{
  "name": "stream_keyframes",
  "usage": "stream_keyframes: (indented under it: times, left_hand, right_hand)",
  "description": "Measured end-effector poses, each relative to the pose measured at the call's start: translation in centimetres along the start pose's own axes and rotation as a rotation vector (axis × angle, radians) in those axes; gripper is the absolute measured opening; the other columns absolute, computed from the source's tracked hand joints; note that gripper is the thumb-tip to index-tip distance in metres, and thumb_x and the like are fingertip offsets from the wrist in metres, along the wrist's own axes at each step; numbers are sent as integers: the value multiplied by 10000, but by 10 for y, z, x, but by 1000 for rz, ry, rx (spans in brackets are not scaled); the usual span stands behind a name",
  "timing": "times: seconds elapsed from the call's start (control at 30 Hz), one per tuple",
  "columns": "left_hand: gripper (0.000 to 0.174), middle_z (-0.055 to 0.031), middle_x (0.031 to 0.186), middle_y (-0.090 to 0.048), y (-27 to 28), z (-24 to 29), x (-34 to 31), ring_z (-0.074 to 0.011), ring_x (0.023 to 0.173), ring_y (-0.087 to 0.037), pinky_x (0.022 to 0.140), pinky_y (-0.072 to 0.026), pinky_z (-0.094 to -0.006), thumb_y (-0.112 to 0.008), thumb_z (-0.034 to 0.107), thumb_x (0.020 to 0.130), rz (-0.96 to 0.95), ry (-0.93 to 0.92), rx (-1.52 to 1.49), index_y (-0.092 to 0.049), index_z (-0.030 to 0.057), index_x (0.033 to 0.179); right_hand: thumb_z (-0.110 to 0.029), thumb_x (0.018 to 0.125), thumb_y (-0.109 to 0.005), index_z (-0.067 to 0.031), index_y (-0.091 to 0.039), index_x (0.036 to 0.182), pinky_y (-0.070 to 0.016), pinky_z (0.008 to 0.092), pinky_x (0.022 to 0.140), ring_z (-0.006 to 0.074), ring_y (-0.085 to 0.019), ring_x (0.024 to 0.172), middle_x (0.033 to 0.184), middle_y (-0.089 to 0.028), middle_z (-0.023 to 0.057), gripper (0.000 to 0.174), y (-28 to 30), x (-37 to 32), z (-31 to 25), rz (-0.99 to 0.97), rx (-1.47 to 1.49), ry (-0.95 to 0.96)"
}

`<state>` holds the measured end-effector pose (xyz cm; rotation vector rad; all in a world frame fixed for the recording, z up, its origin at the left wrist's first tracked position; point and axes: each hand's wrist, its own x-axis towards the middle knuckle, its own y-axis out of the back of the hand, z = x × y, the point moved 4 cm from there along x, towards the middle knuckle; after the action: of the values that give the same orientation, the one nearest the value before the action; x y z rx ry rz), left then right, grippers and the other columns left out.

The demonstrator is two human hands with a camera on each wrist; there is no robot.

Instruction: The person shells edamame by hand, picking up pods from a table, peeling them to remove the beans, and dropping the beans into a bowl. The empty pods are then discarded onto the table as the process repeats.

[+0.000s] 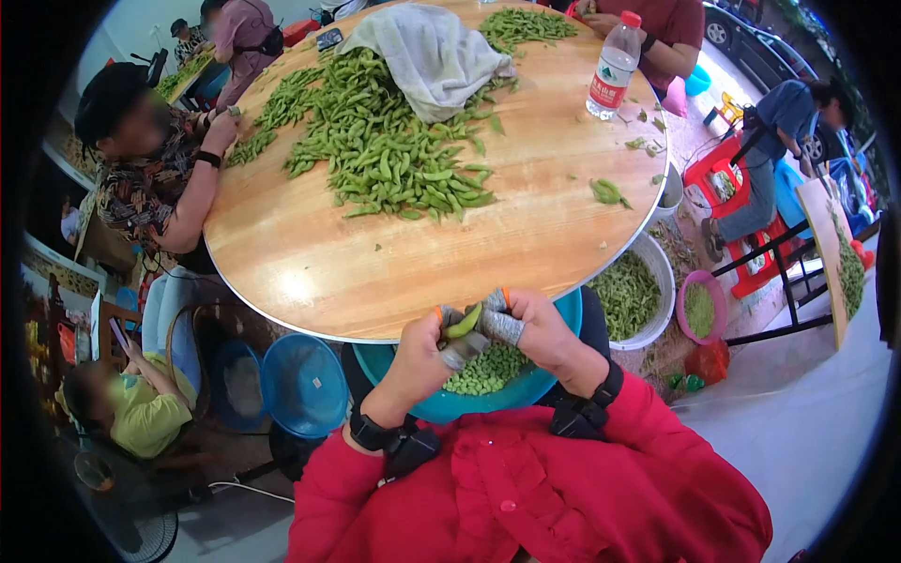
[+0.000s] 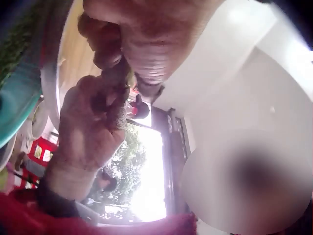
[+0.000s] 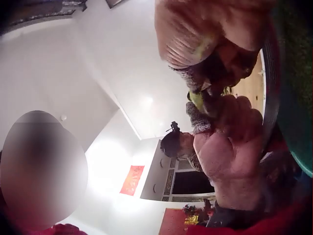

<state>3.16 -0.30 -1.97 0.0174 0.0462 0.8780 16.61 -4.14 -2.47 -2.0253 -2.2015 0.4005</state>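
Observation:
A green soybean pod (image 1: 464,322) is held between both hands, just off the table's near edge. My left hand (image 1: 419,355) pinches it between thumb and fingers. My right hand (image 1: 546,336) grips its other end, fingertips close against the left ones. Grey finger covers (image 1: 507,327) with orange bands wrap the thumbs and some fingers. In the right wrist view the pod (image 3: 196,100) shows between the covered thumbs. Below the hands, shelled green beans (image 1: 486,372) lie in a teal basin (image 1: 436,410) on my lap.
A heap of pods (image 1: 375,141) lies on the round wooden table (image 1: 450,263), partly under a grey cloth (image 1: 427,56). A water bottle (image 1: 615,68) stands at the right. Blue basins (image 1: 305,385) sit at left; a white basket (image 1: 657,324) of pods stands at right. Other people sit around.

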Motion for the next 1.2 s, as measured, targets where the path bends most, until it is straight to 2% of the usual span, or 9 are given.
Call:
stream_keyframes:
  times: [0.13,0.27,0.47,0.6,0.8,0.87,1.0,1.13,1.2]
  left_hand:
    - [228,9,734,-556,2,6,6,-43,629,-500,538,-390,-169,-576,255,829,-124,-101,3,-569,27,829]
    - [191,28,713,-546,4,-10,-1,-33,589,-466,487,-352,-170,-578,228,824,-278,294,-674,-580,39,849]
    - [121,27,696,-498,6,-15,-4,-56,572,-402,508,-344,-205,-490,107,826,-161,144,57,-557,16,870]
    - [208,17,752,-502,-2,-25,-8,-63,656,-424,579,-363,-197,-412,6,768,-82,185,-118,-546,13,927]
    - [314,-2,784,-525,-14,-40,-10,-83,717,-469,633,-387,-205,-364,-34,713,-278,200,88,-554,30,954]
    - [300,-35,741,-546,-15,-51,-11,-122,696,-488,620,-399,-255,-394,-32,698,-480,327,152,-550,17,949]
    - [222,-76,740,-551,-12,-134,7,-152,710,-511,652,-426,-284,-464,99,747,-353,435,544,-558,23,934]
    - [226,-110,768,-542,-16,-236,28,-152,724,-519,656,-429,-300,-488,146,776,67,-181,904,-528,49,977]
    - [213,-107,761,-543,-18,-256,36,-149,699,-511,632,-420,-293,-489,147,781,101,-157,982,-524,50,968]
  right_hand:
    - [-111,812,-567,-11,-561,828,-403,207,642,49,-472,716,752,-556,-23,102,1,1,-11,-42,-89,56]
    - [-131,818,-570,-9,-563,815,-402,207,633,47,-467,708,740,-549,-21,122,0,-3,-12,-183,83,69]
    - [-39,759,-561,-7,-559,821,-405,257,598,144,-506,651,704,-558,79,71,-2,-9,-16,-73,-413,200]
    - [18,694,-546,4,-551,809,-409,298,587,255,-525,633,706,-535,180,116,-5,-11,-14,-38,-555,242]
    - [-6,706,-562,-1,-572,830,-428,321,592,249,-545,648,731,-561,175,124,8,-29,-7,-11,-714,238]
    - [-18,723,-563,-2,-579,845,-436,323,594,235,-562,660,738,-579,167,125,37,-46,-13,110,-644,192]
    - [-47,739,-575,17,-573,895,-440,299,606,229,-573,639,725,-602,152,168,135,-92,-14,576,-947,-3]
    - [-26,740,-569,27,-561,951,-429,281,600,166,-547,634,716,-601,125,218,172,-121,-1,764,-957,-153]
    - [-16,740,-567,27,-560,954,-424,275,593,142,-534,638,708,-596,107,218,173,-129,7,777,-876,-127]
